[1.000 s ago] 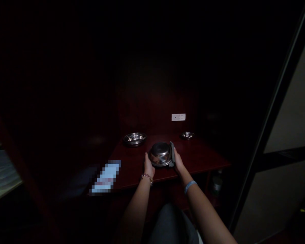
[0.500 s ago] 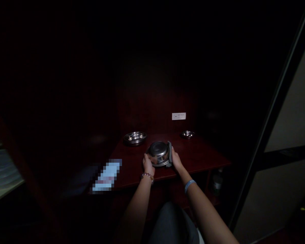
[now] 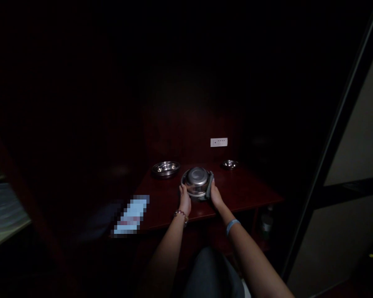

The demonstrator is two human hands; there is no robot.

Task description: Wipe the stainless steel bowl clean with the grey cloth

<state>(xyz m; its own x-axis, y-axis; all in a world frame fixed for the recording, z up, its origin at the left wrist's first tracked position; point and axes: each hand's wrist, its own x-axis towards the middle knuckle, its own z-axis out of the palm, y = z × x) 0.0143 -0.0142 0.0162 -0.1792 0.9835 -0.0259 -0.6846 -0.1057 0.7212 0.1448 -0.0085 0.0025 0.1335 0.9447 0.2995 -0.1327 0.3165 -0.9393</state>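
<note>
Upturned metal bowl [image 3: 197, 177] at frame's lower centre; left hand [image 3: 185, 203], grip closed on rim; right hand [image 3: 216, 196], grip clamping gray cloth [image 3: 209, 188] to its side.

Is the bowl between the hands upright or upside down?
Upside down: the bowl shows its base on top, with the wider rim below.

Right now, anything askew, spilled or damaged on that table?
No spill or damage shows, though it's dark. Only the bowl differs: left hand and right hand, through cloth, hold it base-up, while the wide dish and small bowl sit mouth-up on the table. The bright patch at left is pixelated; can't tell what it is.
</note>
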